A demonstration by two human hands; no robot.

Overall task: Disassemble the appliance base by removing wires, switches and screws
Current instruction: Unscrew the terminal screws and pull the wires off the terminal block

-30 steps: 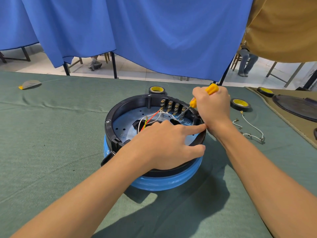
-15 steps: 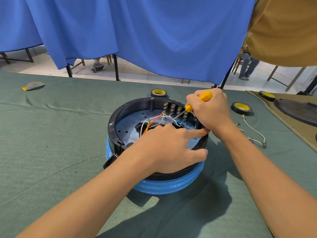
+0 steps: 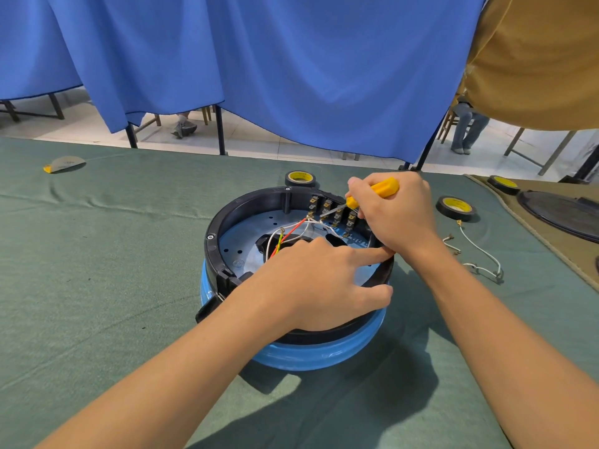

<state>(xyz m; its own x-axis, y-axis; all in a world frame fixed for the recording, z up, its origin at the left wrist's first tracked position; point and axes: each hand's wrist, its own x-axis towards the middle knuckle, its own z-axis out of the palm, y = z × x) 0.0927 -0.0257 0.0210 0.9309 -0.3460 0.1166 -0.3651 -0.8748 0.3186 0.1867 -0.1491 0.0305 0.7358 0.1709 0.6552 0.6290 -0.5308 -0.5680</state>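
The round appliance base (image 3: 223, 218), black rim over a blue ring, sits upside down on the green cloth. Inside are a metal plate, a row of switches (image 3: 334, 209) along the far rim, and red, white and yellow-green wires (image 3: 291, 230). My left hand (image 3: 321, 283) lies across the near right of the base, index finger stretched to the right rim, thumb on the outer wall. My right hand (image 3: 398, 215) grips a yellow-handled screwdriver (image 3: 382, 187); its tip points at the switch terminals where the wires meet.
Loose white wires (image 3: 483, 257) lie on the cloth right of the base. Black tape rolls with yellow cores sit behind the base (image 3: 299, 178) and to the right (image 3: 455, 207). A tan mat with a dark round cover (image 3: 560, 215) is far right. A blue curtain hangs behind.
My right hand and the screwdriver shifted left along the switch row, the tip now nearer the wire terminals. My left hand stays on the base.
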